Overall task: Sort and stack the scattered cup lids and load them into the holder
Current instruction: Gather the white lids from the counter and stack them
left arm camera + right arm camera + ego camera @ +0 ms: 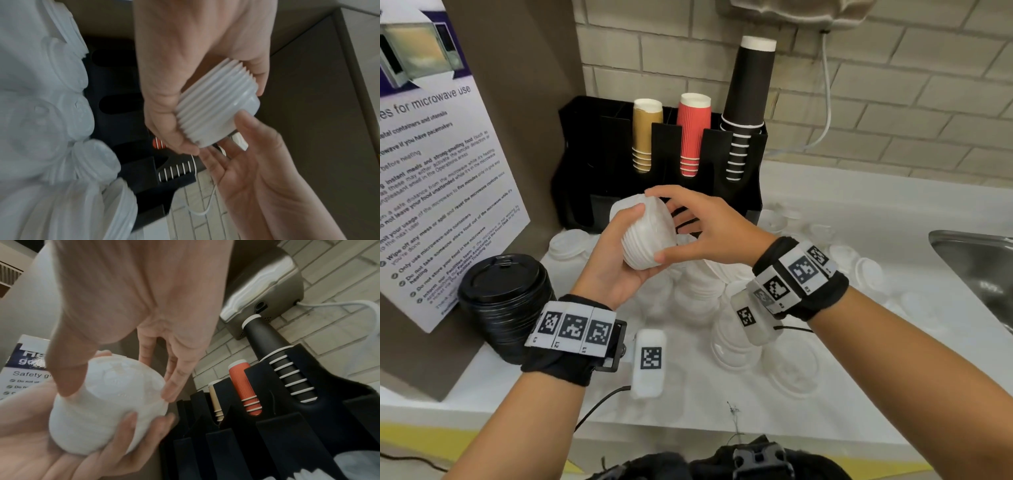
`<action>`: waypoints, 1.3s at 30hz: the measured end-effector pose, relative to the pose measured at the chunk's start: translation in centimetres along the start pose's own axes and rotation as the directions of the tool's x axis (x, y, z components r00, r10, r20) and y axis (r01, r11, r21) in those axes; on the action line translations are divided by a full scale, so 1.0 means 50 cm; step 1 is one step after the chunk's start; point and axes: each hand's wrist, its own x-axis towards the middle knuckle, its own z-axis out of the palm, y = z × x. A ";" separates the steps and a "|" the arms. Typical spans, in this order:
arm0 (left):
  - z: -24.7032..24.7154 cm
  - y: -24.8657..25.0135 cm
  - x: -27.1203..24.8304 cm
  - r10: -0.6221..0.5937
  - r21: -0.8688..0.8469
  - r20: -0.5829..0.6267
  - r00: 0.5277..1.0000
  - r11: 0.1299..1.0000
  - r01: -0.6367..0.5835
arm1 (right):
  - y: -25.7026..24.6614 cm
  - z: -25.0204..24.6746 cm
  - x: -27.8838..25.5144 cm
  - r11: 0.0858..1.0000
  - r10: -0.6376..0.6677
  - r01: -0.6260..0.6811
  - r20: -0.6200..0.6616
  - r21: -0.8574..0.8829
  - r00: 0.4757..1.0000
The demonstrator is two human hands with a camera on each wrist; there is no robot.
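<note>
Left hand [616,260] cups a nested stack of white plastic cup lids [645,236] above the counter, before the black slotted cup holder [592,164]; right hand [709,229] pinches the stack's top between thumb and fingertip

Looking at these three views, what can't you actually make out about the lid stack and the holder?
- Head view: holder lid slots hidden behind both hands.
- Left wrist view: white lid stack count unclear, blurred.
- Right wrist view: right hand covers part of the stack's top lid.
- Loose white lids: sizes unreadable, washed out.
</note>
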 end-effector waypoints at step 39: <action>-0.053 0.060 0.006 0.096 -0.023 -0.224 0.970 0.994 -0.104 | 0.072 0.130 0.062 0.281 0.398 0.477 0.553 -0.833 0.731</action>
